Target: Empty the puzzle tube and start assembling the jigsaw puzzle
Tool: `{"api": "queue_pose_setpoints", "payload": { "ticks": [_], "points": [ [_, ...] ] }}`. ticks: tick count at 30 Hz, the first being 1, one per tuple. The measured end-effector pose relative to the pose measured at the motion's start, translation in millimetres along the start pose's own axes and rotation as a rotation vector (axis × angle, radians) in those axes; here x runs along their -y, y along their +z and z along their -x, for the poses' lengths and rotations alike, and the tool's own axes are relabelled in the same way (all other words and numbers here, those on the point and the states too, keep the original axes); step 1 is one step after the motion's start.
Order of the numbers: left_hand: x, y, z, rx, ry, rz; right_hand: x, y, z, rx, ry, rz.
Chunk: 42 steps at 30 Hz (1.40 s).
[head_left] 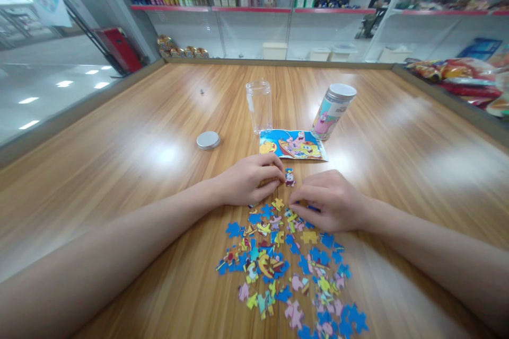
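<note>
My left hand (254, 179) rests on the wooden table with fingers bent and the thumb apart from them. Its fingertips are right beside a small upright strip of joined puzzle pieces (290, 177), perhaps touching it. My right hand (332, 198) has its thumb and fingers pinched together at the top of the loose puzzle pieces (278, 262). A small yellowish puzzle piece (291, 215) shows at those fingertips, partly hidden. The loose pieces, blue, pink and yellow, are spread between my forearms. Just beyond my hands lies a cartoon picture sheet (294, 144).
Behind the sheet stand a clear, lidless plastic jar (259, 108) and a printed canister (333, 112) with a silver lid. A silver lid (208, 140) lies to the left. Snack bags (469, 77) are beyond the right edge; stocked shelves (250, 9) line the back. A person (376, 8) is far off.
</note>
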<state>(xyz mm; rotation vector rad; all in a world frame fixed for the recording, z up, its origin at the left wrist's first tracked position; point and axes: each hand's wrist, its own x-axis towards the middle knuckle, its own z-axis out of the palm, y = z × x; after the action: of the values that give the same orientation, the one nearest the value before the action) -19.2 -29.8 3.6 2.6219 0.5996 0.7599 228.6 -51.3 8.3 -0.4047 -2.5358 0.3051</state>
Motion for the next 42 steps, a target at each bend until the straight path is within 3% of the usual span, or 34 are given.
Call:
{"api": "queue_pose_setpoints", "payload": {
  "ticks": [11, 18, 21, 37, 42],
  "points": [
    [-1, -0.7, 0, -0.015, 0.008, 0.002, 4, -4, -1, 0.035, 0.021, 0.032],
    [0, 0.9, 0, -0.026, 0.005, 0.001, 89, 8, -19, 0.167, -0.074, 0.045],
    [0, 1.3, 0, -0.024, -0.001, 0.000, 109, 18, -23, 0.212, -0.084, 0.054],
    [-3, -1.3, 0, 0.004, -0.022, -0.008, 98, 41, -16, 0.159, -0.152, 0.006],
    [-3, -1.7, 0, -0.001, -0.013, 0.002, 99, 36, -18, 0.166, -0.124, -0.183]
  ]
}}
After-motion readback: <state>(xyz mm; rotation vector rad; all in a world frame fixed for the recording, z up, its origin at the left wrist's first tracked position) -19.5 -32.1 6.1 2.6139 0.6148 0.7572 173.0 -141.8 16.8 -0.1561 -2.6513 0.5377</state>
